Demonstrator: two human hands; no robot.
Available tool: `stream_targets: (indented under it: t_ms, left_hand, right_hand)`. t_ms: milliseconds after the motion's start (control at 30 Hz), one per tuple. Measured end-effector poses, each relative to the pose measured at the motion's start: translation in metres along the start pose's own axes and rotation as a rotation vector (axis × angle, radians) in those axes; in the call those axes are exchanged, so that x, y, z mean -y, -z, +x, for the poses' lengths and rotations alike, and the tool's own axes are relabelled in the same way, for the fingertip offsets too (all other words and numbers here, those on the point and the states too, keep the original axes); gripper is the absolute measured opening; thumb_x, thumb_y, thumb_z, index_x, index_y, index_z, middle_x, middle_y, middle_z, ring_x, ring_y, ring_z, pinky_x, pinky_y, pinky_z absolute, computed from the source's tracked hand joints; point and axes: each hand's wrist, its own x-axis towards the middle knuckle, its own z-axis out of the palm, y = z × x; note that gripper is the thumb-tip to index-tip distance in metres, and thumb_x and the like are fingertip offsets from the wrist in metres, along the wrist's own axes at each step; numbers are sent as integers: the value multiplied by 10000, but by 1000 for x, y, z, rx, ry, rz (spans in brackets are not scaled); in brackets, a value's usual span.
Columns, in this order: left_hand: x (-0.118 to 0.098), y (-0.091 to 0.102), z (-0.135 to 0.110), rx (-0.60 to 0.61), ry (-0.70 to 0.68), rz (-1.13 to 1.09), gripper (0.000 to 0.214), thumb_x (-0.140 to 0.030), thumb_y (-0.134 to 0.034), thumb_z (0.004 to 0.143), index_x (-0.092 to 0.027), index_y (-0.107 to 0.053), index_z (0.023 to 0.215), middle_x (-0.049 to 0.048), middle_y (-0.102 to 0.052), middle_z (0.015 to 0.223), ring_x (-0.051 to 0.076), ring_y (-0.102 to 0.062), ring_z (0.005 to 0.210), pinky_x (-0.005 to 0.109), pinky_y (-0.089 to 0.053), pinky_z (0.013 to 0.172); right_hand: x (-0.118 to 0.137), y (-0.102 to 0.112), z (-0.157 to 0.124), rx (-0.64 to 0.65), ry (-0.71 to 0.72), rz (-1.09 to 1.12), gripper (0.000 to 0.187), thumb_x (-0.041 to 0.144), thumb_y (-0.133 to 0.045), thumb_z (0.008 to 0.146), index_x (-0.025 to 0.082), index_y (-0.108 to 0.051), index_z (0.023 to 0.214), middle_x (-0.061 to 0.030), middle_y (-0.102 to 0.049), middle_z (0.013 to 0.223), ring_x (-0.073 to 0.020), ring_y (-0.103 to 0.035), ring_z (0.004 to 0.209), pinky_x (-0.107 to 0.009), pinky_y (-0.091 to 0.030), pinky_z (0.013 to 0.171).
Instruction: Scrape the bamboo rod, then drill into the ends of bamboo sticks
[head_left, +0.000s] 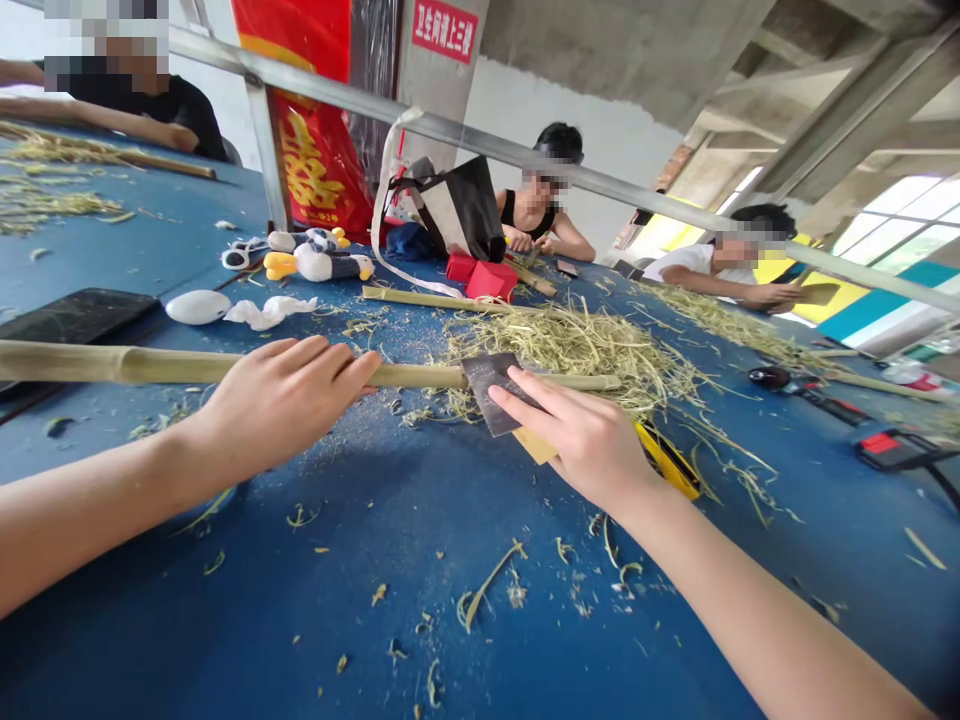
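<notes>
My left hand (281, 405) is closed around the bamboo pole (420, 376) mid-frame, my right fingers (525, 395) pressing sandpaper (480, 385) onto it — shavings (570, 345) heaped behind on the desk (225, 620) — the pole's stretch toward the left edge looks unworked.

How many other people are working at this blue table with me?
3: a person in a black T-shirt at the far left, a person in a black top straight ahead beyond the red boxes, and a person in a white T-shirt at the right. Others may be out of view.
</notes>
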Motion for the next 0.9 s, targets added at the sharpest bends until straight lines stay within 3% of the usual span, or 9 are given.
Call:
stream_targets:
  t_ms: [167,367,467,600,733,900]
  left_hand:
    - [0,1,-1,31,-4,-35,302,-261,-430,1075,-157,-627,1279,85,-727,924,229,-689,802,322,-501,609]
    - [-1,5,1,92,18,9,333,-283,-404,1085,-174,-616,1318,60,-708,873,230,-688,753,321,-452,556]
    - [1,2,0,143,86,-27,349,-317,-396,1088,-182,-616,1323,63,-693,826,223,-686,745,298,-436,561]
    - [2,0,-1,166,111,-58,365,-347,-382,1093,-190,-614,1326,64,-685,813,203,-680,727,274,-416,553]
    - [2,2,0,155,70,-43,382,-355,-372,1092,-183,-614,1333,67,-677,831,204,-669,720,277,-413,531]
    - [3,5,2,105,26,-35,375,-333,-382,1087,-189,-617,1341,81,-671,897,228,-659,804,315,-493,642]
  right_hand:
    - [-5,2,0,51,28,45,614,-111,-399,837,141,-724,1293,-174,-708,1317,-263,-762,1064,-369,-670,752]
    - [-15,5,-5,75,82,68,624,-113,-412,805,119,-715,1299,-188,-706,1314,-282,-750,1096,-409,-668,802]
    - [-22,9,-7,86,133,106,612,-118,-427,804,142,-737,1263,-152,-720,1299,-265,-733,1138,-402,-657,863]
    - [-22,14,-5,74,194,147,534,-74,-434,905,193,-749,1244,-96,-733,1288,-224,-713,1177,-375,-634,929]
    - [-15,12,-3,0,88,49,548,-92,-434,888,158,-735,1272,-147,-707,1318,-263,-704,1192,-410,-638,916]
    - [-16,6,-7,164,-73,80,729,-106,-459,738,223,-702,1341,-85,-691,1363,-239,-750,1098,-401,-660,861]
